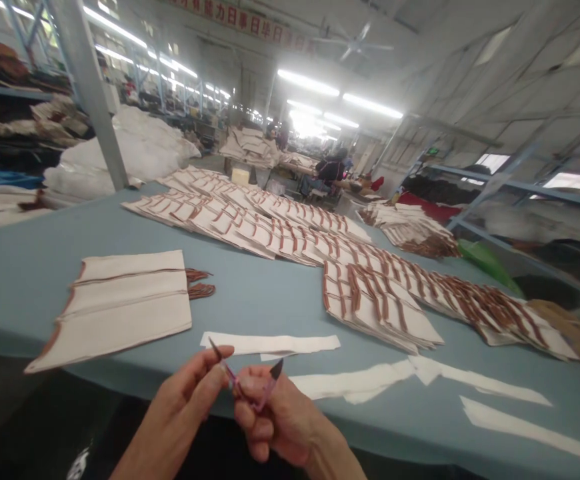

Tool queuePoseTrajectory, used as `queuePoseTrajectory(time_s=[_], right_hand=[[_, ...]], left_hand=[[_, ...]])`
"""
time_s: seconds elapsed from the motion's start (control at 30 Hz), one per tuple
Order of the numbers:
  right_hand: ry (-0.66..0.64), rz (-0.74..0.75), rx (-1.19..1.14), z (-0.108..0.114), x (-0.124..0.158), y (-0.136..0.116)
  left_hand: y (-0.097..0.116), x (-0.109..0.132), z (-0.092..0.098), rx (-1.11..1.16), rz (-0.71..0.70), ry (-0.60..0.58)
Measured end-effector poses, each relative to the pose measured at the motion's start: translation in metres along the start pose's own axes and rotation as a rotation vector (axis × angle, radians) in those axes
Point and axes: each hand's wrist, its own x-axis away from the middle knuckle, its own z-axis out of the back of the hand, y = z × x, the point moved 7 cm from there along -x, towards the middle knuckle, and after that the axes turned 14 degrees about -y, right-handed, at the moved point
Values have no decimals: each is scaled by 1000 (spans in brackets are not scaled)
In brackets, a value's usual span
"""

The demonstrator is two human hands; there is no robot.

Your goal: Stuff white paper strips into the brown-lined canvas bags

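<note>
A pair of small thread snips (274, 373) with purple handles and dark, spread blades is held above the table's near edge. My right hand (287, 413) is closed around its handles. Thumb and fingers of my left hand (187, 393) are pinched at the other blade, close to my right fingers. Just beyond the hands lie white fabric strips (280, 344). To the left rests a stack of cream fabric panels (130, 293) with brown edging and brown strands sticking out on its right side.
The blue-green table (250, 300) carries long overlapping rows of cream panels with brown trim (250, 220) and a nearer pile (370, 303) at right. More white strips (505, 383) lie front right. A metal post (90, 100) stands at the far left edge. A person (327, 170) sits beyond.
</note>
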Motion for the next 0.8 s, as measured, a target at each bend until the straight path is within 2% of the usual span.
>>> queuePoseTrajectory(time_s=[0.1, 0.17, 0.23, 0.3, 0.37, 0.43, 0.5, 0.63, 0.8], right_hand=[[-174, 9, -243, -37, 7, 12], [-258, 26, -363, -52, 12, 12], [-281, 35, -390, -59, 16, 11], [-222, 76, -327, -61, 21, 10], [-105, 157, -195, -58, 26, 7], [25, 276, -61, -55, 34, 2], [85, 386, -1, -55, 42, -1], [16, 514, -82, -63, 46, 0], [-47, 545, -208, -70, 39, 4]], left_hand=[[24, 10, -4, 69, 15, -1], [25, 25, -7, 183, 70, 8], [25, 40, -9, 311, 126, 33], [28, 50, -7, 395, 157, 74], [34, 55, -4, 414, 171, 108], [40, 56, -2, 413, 175, 109], [41, 57, -2, 426, 181, 91], [27, 57, -11, 538, 241, 35], [13, 57, -20, 674, 276, -90]])
